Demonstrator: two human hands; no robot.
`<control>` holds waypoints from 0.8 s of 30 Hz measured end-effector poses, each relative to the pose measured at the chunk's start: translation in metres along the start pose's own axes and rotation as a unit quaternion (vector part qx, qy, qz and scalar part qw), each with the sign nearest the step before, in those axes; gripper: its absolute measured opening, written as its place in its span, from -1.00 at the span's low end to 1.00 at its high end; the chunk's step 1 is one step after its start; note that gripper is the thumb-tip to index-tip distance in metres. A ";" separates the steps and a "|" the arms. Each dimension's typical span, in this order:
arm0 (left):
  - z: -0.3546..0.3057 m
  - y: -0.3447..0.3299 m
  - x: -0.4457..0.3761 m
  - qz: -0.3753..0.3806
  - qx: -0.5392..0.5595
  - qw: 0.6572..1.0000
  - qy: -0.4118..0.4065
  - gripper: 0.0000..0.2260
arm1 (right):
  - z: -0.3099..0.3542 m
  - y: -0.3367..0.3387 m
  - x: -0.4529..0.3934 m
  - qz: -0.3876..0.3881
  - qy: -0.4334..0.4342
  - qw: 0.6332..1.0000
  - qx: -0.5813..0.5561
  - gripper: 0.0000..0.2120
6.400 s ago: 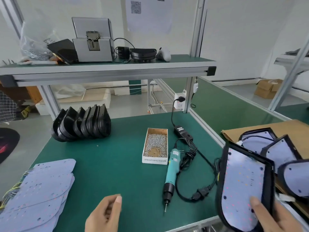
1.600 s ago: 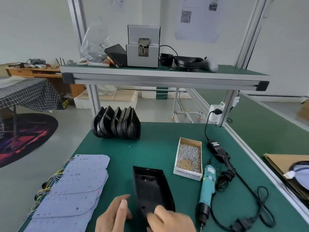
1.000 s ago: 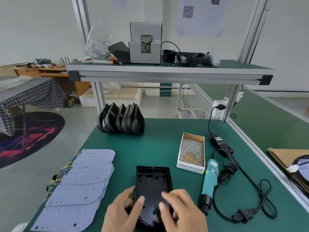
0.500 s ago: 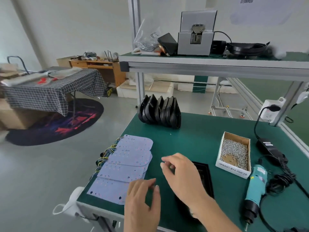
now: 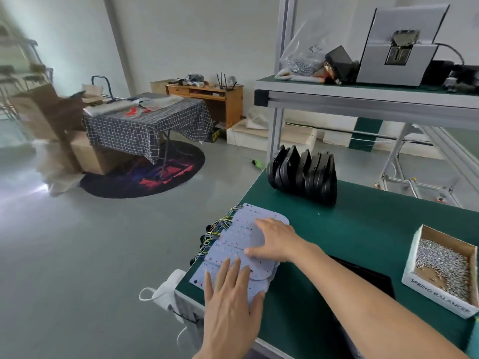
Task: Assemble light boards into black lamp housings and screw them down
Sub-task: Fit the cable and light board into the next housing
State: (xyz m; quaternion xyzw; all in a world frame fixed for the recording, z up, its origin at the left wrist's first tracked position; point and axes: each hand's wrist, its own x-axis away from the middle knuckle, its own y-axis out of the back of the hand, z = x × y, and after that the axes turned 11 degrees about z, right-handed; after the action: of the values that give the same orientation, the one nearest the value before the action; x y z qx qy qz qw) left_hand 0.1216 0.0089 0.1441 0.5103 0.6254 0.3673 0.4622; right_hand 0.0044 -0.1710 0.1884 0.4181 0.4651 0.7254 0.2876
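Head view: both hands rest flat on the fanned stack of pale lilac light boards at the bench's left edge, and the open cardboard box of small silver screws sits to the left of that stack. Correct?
Not quite. The head view shows the left hand and right hand on the pale lilac light boards, but the cardboard box of silver screws sits to the right of that stack, across the green bench mat.

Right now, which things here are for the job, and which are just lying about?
For the job: light boards under both hands, housing, spare housings, screws.
Lying about: bag and grey machine on the shelf, checked table.
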 end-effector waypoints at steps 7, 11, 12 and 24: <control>0.004 -0.009 -0.003 -0.033 0.005 0.999 0.020 -0.54 | -0.003 -0.006 -0.005 -0.057 0.020 0.997 0.050 -0.24; 0.005 -0.011 -0.004 -0.040 0.017 0.999 0.021 -0.56 | -0.001 0.000 -0.006 -0.043 0.016 0.999 0.025 -0.21; 0.005 -0.011 -0.004 -0.042 0.024 0.999 0.022 -0.58 | 0.000 0.002 -0.007 -0.036 0.011 0.999 0.021 -0.16; 0.014 -0.009 -0.007 -0.023 0.055 0.998 0.018 -0.66 | 0.023 0.020 -0.005 -0.044 0.026 0.998 -0.025 -0.38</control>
State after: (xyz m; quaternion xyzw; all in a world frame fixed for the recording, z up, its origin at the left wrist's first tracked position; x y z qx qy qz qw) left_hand 0.1326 -0.0002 0.1325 0.5133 0.6649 0.3306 0.4303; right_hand 0.0264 -0.1736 0.2100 0.3713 0.4723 0.7337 0.3175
